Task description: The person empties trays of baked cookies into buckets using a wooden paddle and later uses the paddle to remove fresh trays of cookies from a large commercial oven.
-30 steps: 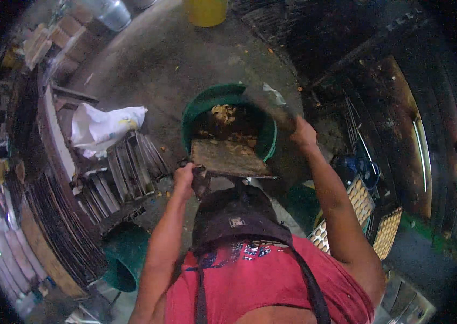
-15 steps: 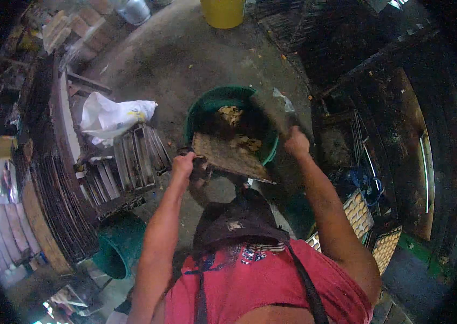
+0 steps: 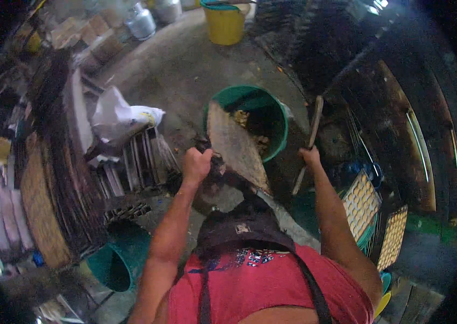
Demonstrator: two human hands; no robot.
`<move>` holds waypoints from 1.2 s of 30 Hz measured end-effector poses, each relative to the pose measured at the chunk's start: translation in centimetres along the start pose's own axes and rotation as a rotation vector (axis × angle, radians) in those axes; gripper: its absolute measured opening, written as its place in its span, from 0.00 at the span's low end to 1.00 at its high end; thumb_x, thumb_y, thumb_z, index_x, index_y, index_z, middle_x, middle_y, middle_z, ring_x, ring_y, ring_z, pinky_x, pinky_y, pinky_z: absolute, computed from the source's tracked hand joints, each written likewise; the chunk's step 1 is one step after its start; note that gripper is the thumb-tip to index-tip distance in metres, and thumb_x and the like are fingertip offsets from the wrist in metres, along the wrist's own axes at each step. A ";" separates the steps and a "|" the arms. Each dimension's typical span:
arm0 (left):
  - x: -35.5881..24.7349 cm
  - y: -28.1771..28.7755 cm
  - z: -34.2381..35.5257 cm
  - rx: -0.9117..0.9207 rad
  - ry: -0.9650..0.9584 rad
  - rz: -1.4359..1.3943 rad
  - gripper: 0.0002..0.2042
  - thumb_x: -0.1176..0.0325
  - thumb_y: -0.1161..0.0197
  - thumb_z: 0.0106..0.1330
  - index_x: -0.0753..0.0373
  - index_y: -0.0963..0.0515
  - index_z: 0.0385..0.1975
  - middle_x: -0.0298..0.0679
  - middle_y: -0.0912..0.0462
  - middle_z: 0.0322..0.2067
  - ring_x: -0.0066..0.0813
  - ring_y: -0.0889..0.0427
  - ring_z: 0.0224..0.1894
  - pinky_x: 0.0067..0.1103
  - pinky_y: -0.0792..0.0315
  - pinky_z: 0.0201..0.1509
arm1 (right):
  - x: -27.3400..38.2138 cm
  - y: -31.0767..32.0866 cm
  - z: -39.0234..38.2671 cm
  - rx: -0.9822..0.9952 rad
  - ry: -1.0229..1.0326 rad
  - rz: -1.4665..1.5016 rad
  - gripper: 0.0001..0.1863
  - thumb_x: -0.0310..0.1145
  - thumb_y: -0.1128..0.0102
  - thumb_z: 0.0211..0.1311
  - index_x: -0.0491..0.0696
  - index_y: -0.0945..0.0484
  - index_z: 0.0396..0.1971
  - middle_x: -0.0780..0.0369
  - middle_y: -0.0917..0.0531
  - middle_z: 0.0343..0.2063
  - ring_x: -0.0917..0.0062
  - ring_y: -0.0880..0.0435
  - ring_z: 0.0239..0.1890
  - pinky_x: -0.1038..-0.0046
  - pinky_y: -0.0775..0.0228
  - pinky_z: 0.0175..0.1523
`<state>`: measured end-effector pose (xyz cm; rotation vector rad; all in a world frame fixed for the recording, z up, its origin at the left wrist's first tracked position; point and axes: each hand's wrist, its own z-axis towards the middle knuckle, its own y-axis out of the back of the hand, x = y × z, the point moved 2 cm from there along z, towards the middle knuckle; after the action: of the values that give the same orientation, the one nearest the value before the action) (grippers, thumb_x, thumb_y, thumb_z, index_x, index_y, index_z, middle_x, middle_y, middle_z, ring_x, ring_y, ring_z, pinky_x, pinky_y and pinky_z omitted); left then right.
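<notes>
A flat, worn brown board (image 3: 234, 140) stands tilted against the near left rim of a round green tub (image 3: 285, 121). My left hand (image 3: 197, 166) is closed at the board's left edge, by a dark part I cannot make out. Pale brown lumps (image 3: 242, 117) lie inside the tub, partly hidden behind the board. To the right of the tub, my right hand (image 3: 309, 156) grips a narrow wooden slat (image 3: 316, 121) around its middle, held nearly upright in the picture and apart from the board.
On the left are a white sack (image 3: 123, 116), upright dark slats (image 3: 142, 159) and a teal bucket (image 3: 115, 264). A yellow bucket (image 3: 224, 27) stands beyond the tub. Trays of pale pieces (image 3: 362, 205) lean by my right elbow, near long dark panels (image 3: 412, 146).
The board has swung from lying across the tub to a steeper tilt on its left side. My right hand and slat have moved right and away from the tub; the slat now shows clearly.
</notes>
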<state>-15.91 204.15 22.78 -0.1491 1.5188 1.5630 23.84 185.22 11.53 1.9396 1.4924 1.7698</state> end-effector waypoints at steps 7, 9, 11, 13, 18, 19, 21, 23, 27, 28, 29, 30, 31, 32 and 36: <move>-4.2 23.9 -6.5 -0.390 0.466 -0.181 0.08 0.67 0.43 0.55 0.65 0.23 0.30 0.47 0.20 0.28 0.38 0.21 0.30 0.27 0.29 0.37 | 8.5 -9.1 -12.2 0.855 0.270 0.511 0.25 0.44 0.49 0.57 0.39 0.31 0.48 0.57 0.23 0.41 0.68 0.22 0.42 0.70 0.33 0.49; -4.6 28.6 -10.8 -0.546 0.617 -0.474 0.13 0.65 0.40 0.54 0.67 0.23 0.35 0.40 0.20 0.32 0.31 0.22 0.34 0.26 0.30 0.41 | 14.0 -9.6 -15.4 0.954 0.143 0.758 0.28 0.43 0.46 0.54 0.39 0.32 0.50 0.56 0.23 0.43 0.69 0.21 0.41 0.71 0.29 0.44; -2.7 32.5 -17.2 -0.683 0.624 -0.636 0.16 0.64 0.40 0.52 0.66 0.25 0.38 0.37 0.21 0.33 0.30 0.23 0.35 0.26 0.30 0.42 | 19.2 -11.0 -17.8 1.218 0.226 1.059 0.27 0.40 0.44 0.52 0.40 0.32 0.49 0.56 0.22 0.40 0.70 0.20 0.40 0.71 0.26 0.39; -2.2 35.1 -23.4 -0.944 0.696 -0.702 0.17 0.64 0.40 0.52 0.66 0.26 0.40 0.38 0.21 0.35 0.32 0.23 0.35 0.25 0.30 0.42 | 25.0 -12.3 -22.0 1.324 0.320 1.028 0.25 0.36 0.44 0.51 0.41 0.32 0.49 0.56 0.22 0.41 0.70 0.21 0.40 0.70 0.26 0.40; -3.9 41.6 -33.2 -1.372 0.608 -0.773 0.20 0.60 0.41 0.52 0.63 0.27 0.43 0.40 0.24 0.39 0.36 0.25 0.39 0.29 0.31 0.44 | 36.2 -14.0 -35.9 1.542 0.449 0.975 0.23 0.25 0.44 0.49 0.42 0.33 0.49 0.56 0.22 0.41 0.69 0.21 0.41 0.67 0.27 0.43; -3.7 42.5 -34.6 -1.376 0.610 -0.811 0.24 0.56 0.40 0.51 0.63 0.28 0.47 0.41 0.25 0.44 0.37 0.27 0.45 0.32 0.33 0.48 | 37.6 -14.7 -38.7 1.578 0.454 0.962 0.24 0.23 0.44 0.48 0.43 0.33 0.49 0.56 0.22 0.41 0.69 0.21 0.42 0.66 0.27 0.43; 0.0 45.6 -38.3 -1.348 0.670 -0.769 0.25 0.55 0.41 0.52 0.63 0.29 0.48 0.41 0.26 0.45 0.37 0.28 0.45 0.32 0.34 0.49 | 40.1 -15.6 -44.3 1.653 0.402 0.944 0.24 0.19 0.44 0.47 0.44 0.33 0.49 0.56 0.22 0.42 0.68 0.21 0.42 0.65 0.27 0.44; 3.2 47.6 -37.3 -1.224 0.693 -0.714 0.25 0.53 0.43 0.55 0.63 0.29 0.49 0.39 0.26 0.45 0.35 0.27 0.44 0.31 0.33 0.46 | 42.4 -17.8 -47.7 1.699 0.363 0.927 0.25 0.19 0.42 0.47 0.44 0.32 0.49 0.58 0.23 0.43 0.69 0.24 0.44 0.64 0.30 0.48; 11.5 56.4 -39.4 -1.005 0.762 -0.704 0.14 0.62 0.40 0.55 0.65 0.25 0.36 0.39 0.20 0.31 0.32 0.22 0.30 0.28 0.27 0.34 | 44.3 -23.0 -54.2 1.686 0.427 0.833 0.24 0.19 0.42 0.47 0.42 0.30 0.49 0.58 0.22 0.39 0.71 0.21 0.39 0.68 0.28 0.45; 15.1 59.3 -41.3 -1.018 0.806 -0.618 0.13 0.62 0.40 0.56 0.66 0.24 0.35 0.40 0.20 0.31 0.32 0.22 0.29 0.28 0.28 0.33 | 44.3 -24.1 -55.6 1.688 0.415 0.840 0.24 0.19 0.42 0.47 0.42 0.30 0.49 0.58 0.22 0.39 0.71 0.21 0.39 0.68 0.28 0.45; 17.8 61.1 -40.7 -1.002 0.828 -0.549 0.13 0.63 0.41 0.57 0.66 0.23 0.34 0.41 0.19 0.30 0.31 0.22 0.27 0.28 0.29 0.33 | 44.3 -25.1 -55.4 1.690 0.421 0.855 0.24 0.20 0.42 0.48 0.43 0.30 0.49 0.58 0.22 0.39 0.72 0.22 0.39 0.70 0.29 0.45; 18.8 61.5 -40.4 -1.090 0.818 -0.292 0.13 0.62 0.40 0.57 0.67 0.22 0.33 0.42 0.19 0.30 0.32 0.23 0.27 0.28 0.29 0.33 | 44.1 -25.9 -54.7 1.681 0.419 0.862 0.23 0.20 0.42 0.48 0.43 0.30 0.49 0.58 0.23 0.40 0.74 0.22 0.39 0.71 0.30 0.46; 18.9 61.1 -41.1 -1.167 0.799 -0.032 0.14 0.62 0.40 0.58 0.69 0.21 0.31 0.43 0.19 0.29 0.32 0.23 0.27 0.29 0.30 0.33 | 43.7 -25.4 -53.9 1.638 0.405 0.867 0.23 0.20 0.42 0.48 0.43 0.30 0.49 0.58 0.23 0.40 0.74 0.22 0.39 0.71 0.30 0.46; 17.7 60.4 -42.8 -1.258 0.805 0.339 0.15 0.60 0.41 0.59 0.70 0.21 0.29 0.44 0.19 0.29 0.32 0.23 0.27 0.29 0.30 0.33 | 43.1 -24.4 -53.7 1.518 0.657 0.756 0.23 0.21 0.42 0.49 0.43 0.31 0.48 0.59 0.23 0.41 0.75 0.23 0.40 0.72 0.31 0.47; 12.2 48.6 -36.8 -1.506 0.223 -0.092 0.18 0.60 0.46 0.63 0.66 0.28 0.46 0.43 0.25 0.45 0.39 0.24 0.41 0.32 0.31 0.45 | 33.7 -18.1 -43.1 1.150 0.843 0.502 0.23 0.22 0.42 0.48 0.43 0.33 0.47 0.62 0.24 0.43 0.76 0.25 0.42 0.72 0.33 0.49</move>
<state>-73.01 188.54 41.78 -1.2158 0.1550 2.3202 -26.93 196.55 36.25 2.1807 3.0534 2.4091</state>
